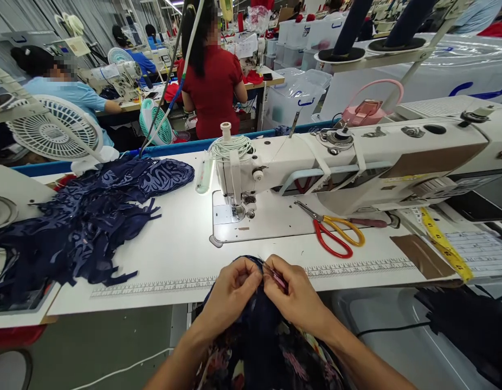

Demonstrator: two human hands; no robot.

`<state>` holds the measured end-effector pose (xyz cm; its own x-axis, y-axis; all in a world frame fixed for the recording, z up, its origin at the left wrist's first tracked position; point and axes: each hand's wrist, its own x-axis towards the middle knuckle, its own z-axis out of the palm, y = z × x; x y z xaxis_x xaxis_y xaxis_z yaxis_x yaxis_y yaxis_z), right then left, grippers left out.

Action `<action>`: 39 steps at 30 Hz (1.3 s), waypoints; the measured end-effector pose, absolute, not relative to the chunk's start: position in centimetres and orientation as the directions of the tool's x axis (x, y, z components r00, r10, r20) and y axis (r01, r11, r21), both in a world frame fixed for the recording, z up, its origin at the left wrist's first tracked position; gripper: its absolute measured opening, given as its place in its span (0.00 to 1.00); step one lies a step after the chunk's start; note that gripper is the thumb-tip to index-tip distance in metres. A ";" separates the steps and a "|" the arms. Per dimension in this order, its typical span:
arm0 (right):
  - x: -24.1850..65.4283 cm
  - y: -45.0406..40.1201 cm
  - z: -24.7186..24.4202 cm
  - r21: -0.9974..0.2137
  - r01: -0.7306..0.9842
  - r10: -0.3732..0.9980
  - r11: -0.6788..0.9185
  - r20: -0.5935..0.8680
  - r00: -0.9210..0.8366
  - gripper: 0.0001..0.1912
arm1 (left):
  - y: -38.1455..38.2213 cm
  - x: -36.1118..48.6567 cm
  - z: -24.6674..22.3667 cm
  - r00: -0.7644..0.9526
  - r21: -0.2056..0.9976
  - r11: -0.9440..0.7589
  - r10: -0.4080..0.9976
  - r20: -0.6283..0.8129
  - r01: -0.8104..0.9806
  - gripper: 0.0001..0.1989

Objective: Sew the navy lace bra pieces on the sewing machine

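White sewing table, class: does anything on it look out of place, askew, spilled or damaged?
Nothing looks spilled or damaged. Untidiest is the navy patterned fabric, heaped loosely on the table at left, strips straggling out. The metal scissors beside the white sewing machine look slightly odd: one handle red, the other yellow.

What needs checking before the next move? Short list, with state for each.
1. Left hand at the dark cloth, fingertips closed: ok.
2. Small pink-handled tool in the right hand: ok.
3. Tool tip clear of the left fingertips: cannot tell, too small and close.
4. Scissors apart from both hands: ok, lying by the sewing machine.
5. Navy fabric pile apart from the cloth in hand: ok, off to the left on the white table.
6. Cloth under the machine's needle: not ok if wanted there; none seen.
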<state>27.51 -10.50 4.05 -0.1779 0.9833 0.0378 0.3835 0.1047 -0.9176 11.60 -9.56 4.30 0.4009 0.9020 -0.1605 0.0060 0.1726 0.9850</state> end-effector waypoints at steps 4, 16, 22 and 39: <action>27.3 -10.2 3.8 -0.977 0.212 0.990 0.007 -0.024 -0.142 0.10 | -9.8 12.5 4.4 0.353 0.975 0.207 0.921 -0.167 -0.080 0.16; 28.3 -11.5 4.8 -0.815 0.566 0.990 0.123 0.060 -0.128 0.15 | -10.6 13.7 3.3 0.179 0.849 0.332 0.943 -0.282 -0.412 0.14; 27.7 -12.0 4.3 -0.582 0.769 0.963 0.265 0.190 -0.189 0.14 | -11.0 14.4 3.3 0.173 0.840 0.291 0.956 -0.237 -0.459 0.12; 27.6 -12.6 4.0 -0.667 0.681 0.953 0.303 0.233 -0.196 0.13 | -11.7 14.8 3.3 0.163 0.848 0.253 0.966 -0.199 -0.465 0.11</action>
